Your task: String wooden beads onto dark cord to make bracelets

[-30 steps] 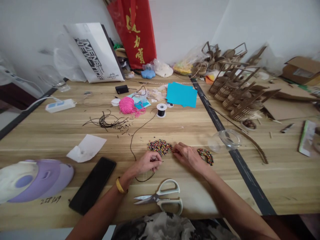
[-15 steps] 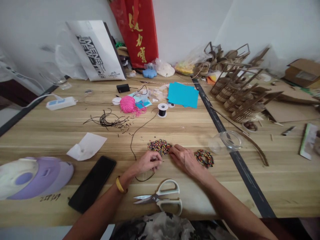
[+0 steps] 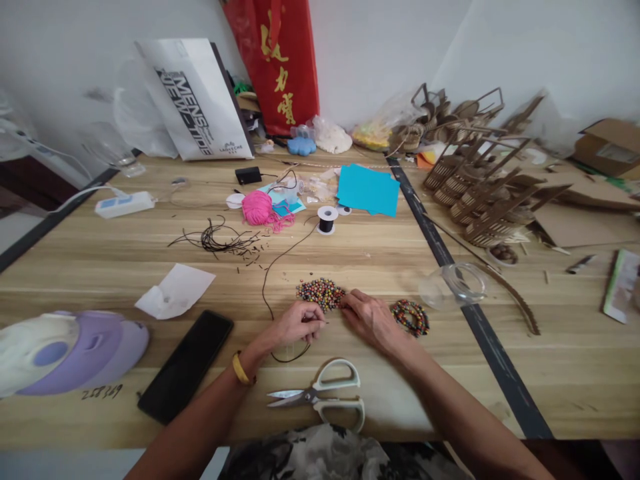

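My left hand is closed in a pinch on a thin black cord, whose tip pokes out past the fingers. That cord loops back across the table to a white spool. A pile of small multicoloured beads lies just beyond my hands. At the pile's right edge, the fingertips of my right hand are pressed together on the table; whatever they hold is hidden. Beside this hand rests a coil of strung beads. Scissors with pale handles lie partly open nearer my body.
Left of my arms are a black phone, a white-and-purple device and a paper scrap. Black cord pieces, pink yarn and blue sheets lie farther back. Clear plastic rings and wooden baskets stand right.
The view has shifted very slightly. Both hands keep nearly the same position and grip, and nothing on the table has visibly moved.
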Demonstrator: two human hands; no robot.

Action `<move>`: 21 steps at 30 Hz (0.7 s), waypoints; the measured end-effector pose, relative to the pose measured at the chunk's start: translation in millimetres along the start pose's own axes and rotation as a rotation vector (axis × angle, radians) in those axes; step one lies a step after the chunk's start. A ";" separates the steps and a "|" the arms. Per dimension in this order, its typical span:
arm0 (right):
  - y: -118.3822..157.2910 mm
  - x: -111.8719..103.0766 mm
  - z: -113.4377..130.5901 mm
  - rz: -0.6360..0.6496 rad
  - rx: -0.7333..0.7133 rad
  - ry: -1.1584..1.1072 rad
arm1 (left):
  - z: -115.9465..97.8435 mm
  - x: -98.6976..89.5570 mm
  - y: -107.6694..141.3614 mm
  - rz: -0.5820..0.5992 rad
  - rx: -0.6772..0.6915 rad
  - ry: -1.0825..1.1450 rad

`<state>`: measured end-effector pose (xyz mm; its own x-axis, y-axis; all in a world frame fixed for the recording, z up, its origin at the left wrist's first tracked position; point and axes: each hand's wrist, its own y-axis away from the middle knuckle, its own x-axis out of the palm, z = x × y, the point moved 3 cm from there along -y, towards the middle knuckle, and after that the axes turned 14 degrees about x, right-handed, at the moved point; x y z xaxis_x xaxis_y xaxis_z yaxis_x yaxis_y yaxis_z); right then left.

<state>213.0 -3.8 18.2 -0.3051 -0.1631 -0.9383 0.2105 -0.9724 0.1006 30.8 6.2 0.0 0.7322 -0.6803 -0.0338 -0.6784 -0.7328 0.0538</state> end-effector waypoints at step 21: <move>0.0 0.0 4.8 -0.022 -0.009 0.034 | 0.6 -0.5 -0.3 0.004 -0.009 -0.012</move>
<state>208.5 -4.6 19.8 -0.2777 -0.1354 -0.9511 0.2120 -0.9742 0.0768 30.7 6.7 -0.7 0.7283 -0.6838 -0.0452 -0.6810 -0.7295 0.0631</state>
